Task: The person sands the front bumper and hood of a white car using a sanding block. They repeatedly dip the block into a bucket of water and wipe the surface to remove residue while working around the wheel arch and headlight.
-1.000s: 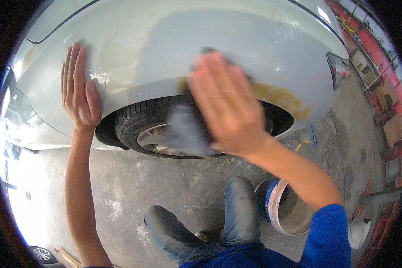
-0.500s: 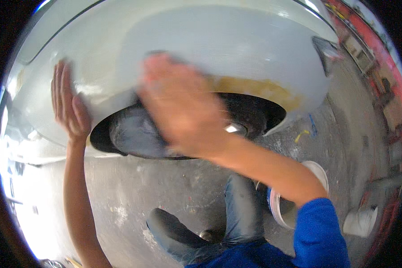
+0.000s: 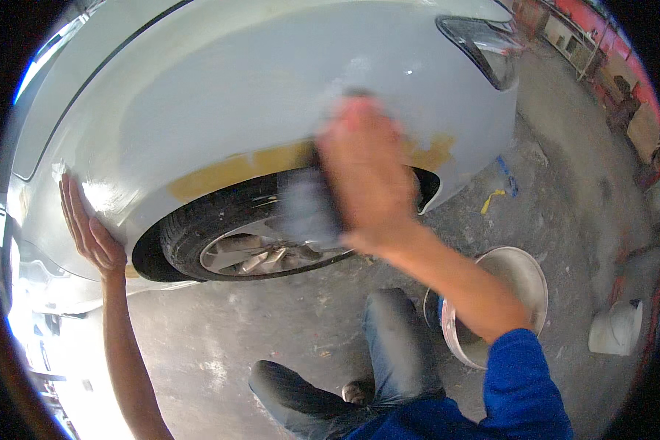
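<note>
A pale grey-white car fender curves over the wheel, with a tan patch along the arch edge. My left hand lies flat against the panel left of the arch, fingers stretched out and holding nothing. Smeared by motion, my right hand is pressed over a dark pad with a grey sheet, likely sandpaper, on the fender above the wheel. The sheet's loose part hangs in front of the tyre. My palm hides most of the pad.
A headlight sits at the fender's far right. On the concrete floor stand a white bucket, right of my knees, and a smaller white pail. A yellow strip and a blue piece lie near the bumper.
My right hand has swept rightward along the arch with the pad and sheet, uncovering more tan patch and wheel. My left hand stays on the panel. The view has shifted.
</note>
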Demonstrator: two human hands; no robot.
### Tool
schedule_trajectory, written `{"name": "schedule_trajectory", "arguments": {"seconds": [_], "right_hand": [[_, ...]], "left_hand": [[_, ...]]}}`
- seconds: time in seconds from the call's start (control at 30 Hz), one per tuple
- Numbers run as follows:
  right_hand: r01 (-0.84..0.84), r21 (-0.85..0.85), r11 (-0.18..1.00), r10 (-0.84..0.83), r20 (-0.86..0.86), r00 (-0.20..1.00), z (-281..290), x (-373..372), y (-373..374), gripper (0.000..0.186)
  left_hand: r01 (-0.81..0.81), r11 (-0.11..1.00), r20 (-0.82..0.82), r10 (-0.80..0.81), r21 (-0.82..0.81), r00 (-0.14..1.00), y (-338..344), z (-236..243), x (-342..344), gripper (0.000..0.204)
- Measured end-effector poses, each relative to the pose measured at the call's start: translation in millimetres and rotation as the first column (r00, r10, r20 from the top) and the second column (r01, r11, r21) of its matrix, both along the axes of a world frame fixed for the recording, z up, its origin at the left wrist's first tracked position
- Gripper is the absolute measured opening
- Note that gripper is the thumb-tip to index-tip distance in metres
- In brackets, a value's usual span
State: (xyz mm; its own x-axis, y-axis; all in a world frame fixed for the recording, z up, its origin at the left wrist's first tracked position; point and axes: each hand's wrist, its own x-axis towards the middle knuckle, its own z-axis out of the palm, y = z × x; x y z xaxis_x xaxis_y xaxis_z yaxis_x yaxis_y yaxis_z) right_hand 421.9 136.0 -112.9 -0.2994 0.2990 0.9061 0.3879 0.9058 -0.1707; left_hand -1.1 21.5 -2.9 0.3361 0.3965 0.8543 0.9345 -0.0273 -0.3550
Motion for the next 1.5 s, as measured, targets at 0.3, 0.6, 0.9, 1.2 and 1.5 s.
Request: {"name": "schedule_trajectory", "arguments": {"seconds": [0.3,0.6,0.9,1.2,1.5], "right_hand": [[0.282,0.127,0.951,-0.289,0.040,0.956,-21,71,34,0.068],[-0.103,0.088,0.991,0.105,-0.010,0.994,29,-63,-7,0.064],[0.017,0.035,0.999,-0.019,0.073,0.997,24,-47,-17,0.071],[0.128,0.102,0.986,-0.141,0.132,0.981,6,32,23,0.082],[-0.021,0.204,0.979,0.006,0.076,0.997,69,-161,-50,0.052]], "left_hand": [[-0.051,0.998,0.074,0.053,-0.030,0.996,-13,1,3,0.067],[-0.062,0.993,0.090,0.071,-0.099,0.993,-11,-5,-5,0.069],[-0.025,0.999,0.061,0.027,-0.040,0.998,-1,-2,6,0.066],[-0.031,0.999,0.054,0.031,-0.012,0.998,-8,0,9,0.063],[-0.014,0.999,0.084,0.017,-0.039,0.996,0,-3,10,0.067]]}}
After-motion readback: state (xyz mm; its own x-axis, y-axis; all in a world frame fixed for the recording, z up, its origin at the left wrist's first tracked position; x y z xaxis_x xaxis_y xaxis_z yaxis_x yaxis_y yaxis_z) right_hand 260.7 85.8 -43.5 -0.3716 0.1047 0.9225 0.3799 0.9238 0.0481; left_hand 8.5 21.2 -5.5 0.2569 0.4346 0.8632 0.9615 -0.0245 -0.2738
